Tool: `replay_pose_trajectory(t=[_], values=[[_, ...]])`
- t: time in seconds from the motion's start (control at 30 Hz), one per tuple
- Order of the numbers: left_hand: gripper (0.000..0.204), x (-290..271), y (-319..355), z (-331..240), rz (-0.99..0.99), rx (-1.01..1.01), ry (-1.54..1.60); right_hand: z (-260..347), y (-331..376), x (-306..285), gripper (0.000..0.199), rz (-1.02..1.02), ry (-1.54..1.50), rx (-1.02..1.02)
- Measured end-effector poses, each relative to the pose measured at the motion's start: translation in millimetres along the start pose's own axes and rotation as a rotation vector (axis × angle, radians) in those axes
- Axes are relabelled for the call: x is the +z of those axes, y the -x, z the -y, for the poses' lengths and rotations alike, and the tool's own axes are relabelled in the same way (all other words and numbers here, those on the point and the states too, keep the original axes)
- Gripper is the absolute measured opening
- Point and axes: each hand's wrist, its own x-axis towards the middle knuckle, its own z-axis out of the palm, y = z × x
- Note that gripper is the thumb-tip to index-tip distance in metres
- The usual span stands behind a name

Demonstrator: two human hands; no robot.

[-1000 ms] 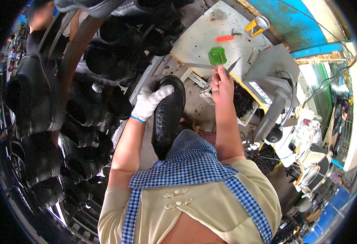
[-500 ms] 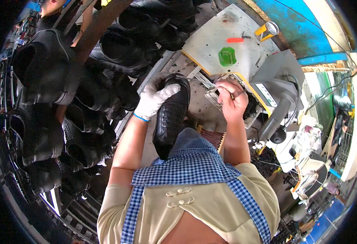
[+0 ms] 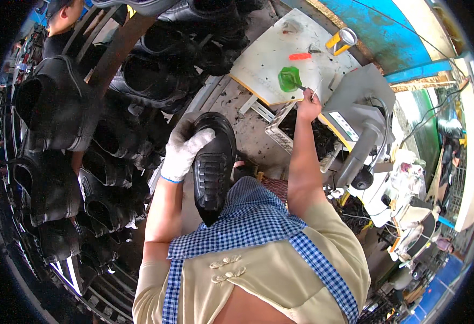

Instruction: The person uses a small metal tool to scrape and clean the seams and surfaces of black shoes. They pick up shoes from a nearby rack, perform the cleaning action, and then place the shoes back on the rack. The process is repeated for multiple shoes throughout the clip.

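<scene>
My left hand (image 3: 182,148), in a white knitted glove, is closed round the toe end of a black lace-up shoe (image 3: 212,178). The thumb lies across the upper, and the heel points down at my apron. My bare right hand (image 3: 309,106) reaches over the near edge of the white tabletop (image 3: 258,67). Its fingers pinch a thin tool (image 3: 301,87), whose dark end meets the rim of a green dish (image 3: 289,79). Too little of the tool shows to tell its kind. A thin pale piece also sticks up from these fingers.
Racks of black shoes (image 3: 53,108) fill the left side. An orange-red strip (image 3: 300,56) and a yellow can (image 3: 341,41) stand or lie on the tabletop. A grey machine (image 3: 364,100) is right of my right hand, a pale crate (image 3: 283,132) below it. Another person (image 3: 64,21) is far left.
My right hand has moved from beside the shoe's toe up to the green dish, carrying the thin tool. My left hand and the shoe have shifted slightly down and left.
</scene>
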Motion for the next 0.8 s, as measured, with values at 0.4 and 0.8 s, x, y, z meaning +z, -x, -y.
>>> replay_pose_trajectory(t=[0.4, 0.8], values=[[0.049, -8.8, 79.1, -49.1, -0.142, 0.201, -0.014, 276.7, 167.6, -41.0, 0.035, 0.984, 0.046, -0.615], [0.053, -16.6, 135.1, -66.4, -0.139, 0.279, -0.048, 396.5, 220.4, -102.7, 0.051, 1.155, 0.434, -1.186]])
